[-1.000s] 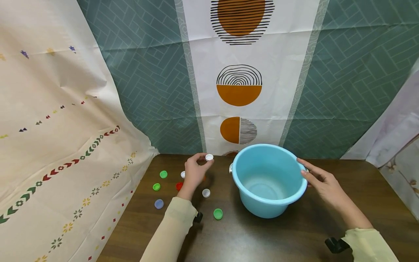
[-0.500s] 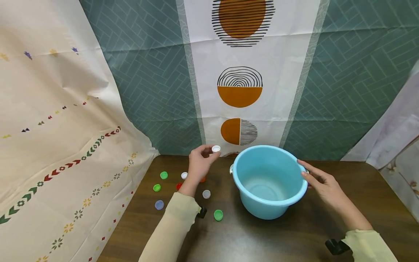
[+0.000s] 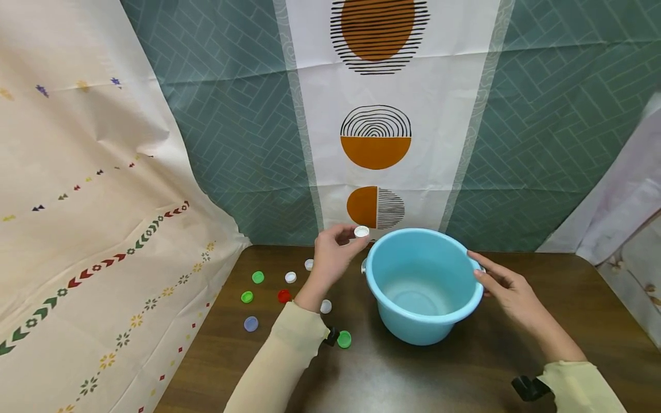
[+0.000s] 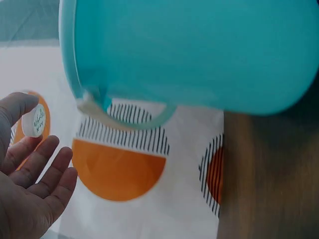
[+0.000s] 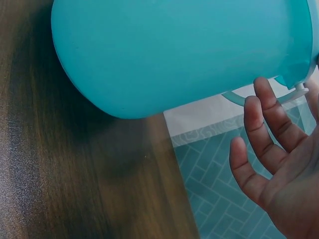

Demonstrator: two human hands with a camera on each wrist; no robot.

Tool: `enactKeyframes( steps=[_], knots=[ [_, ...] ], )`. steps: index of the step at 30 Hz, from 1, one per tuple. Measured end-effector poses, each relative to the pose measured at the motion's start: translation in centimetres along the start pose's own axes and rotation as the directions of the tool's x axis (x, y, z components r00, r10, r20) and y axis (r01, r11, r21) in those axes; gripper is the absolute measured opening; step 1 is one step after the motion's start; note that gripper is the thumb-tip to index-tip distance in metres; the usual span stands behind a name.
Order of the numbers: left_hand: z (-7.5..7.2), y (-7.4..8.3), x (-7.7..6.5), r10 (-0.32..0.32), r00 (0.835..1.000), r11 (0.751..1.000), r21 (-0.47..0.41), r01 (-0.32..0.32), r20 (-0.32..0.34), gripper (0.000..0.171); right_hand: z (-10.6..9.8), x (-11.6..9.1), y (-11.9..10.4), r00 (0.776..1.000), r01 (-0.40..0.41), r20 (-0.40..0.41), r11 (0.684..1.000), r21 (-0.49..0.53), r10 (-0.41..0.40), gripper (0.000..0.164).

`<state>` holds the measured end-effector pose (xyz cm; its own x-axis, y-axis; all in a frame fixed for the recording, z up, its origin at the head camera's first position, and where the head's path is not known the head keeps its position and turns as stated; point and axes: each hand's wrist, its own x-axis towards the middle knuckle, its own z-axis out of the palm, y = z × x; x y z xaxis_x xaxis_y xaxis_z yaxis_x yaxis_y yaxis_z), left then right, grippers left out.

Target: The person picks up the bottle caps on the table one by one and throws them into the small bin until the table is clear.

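Observation:
My left hand pinches a white bottle cap between thumb and fingertip, just left of the bucket's rim. In the left wrist view, printed writing shows on the face of the cap, and the other fingers are spread loosely. The light blue bucket stands upright on the table, and its visible inside holds nothing. My right hand grips the bucket's right rim with thumb and index finger. In the right wrist view, the other fingers of the right hand lie along the outside near the white handle.
Loose caps lie left of the bucket on the brown table: green, blue, red, white and others. A patterned curtain hangs behind the table, and a cream cloth hangs at the left.
My left hand has carried the white cap to the right and slightly up, close to the bucket's left rim. My right hand and the bucket have stayed in place.

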<state>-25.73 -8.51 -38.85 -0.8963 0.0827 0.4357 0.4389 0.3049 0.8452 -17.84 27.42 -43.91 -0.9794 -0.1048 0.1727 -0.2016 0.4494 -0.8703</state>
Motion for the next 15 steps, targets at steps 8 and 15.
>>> enactKeyframes(
  steps=[8,15],
  knots=[
    [1.2,1.8,-0.2,0.035,0.999,0.999,-0.034,-0.034,0.027,0.027,0.2,0.0,-0.2,1.0,-0.006,0.003,1.0,0.014,0.006,0.049],
    [2.5,2.2,-0.4,0.019,0.999,0.999,-0.048,-0.017,0.041,0.031,0.1,0.0,-0.1,1.0,-0.001,0.003,1.0,0.016,0.001,0.049]
  ],
)
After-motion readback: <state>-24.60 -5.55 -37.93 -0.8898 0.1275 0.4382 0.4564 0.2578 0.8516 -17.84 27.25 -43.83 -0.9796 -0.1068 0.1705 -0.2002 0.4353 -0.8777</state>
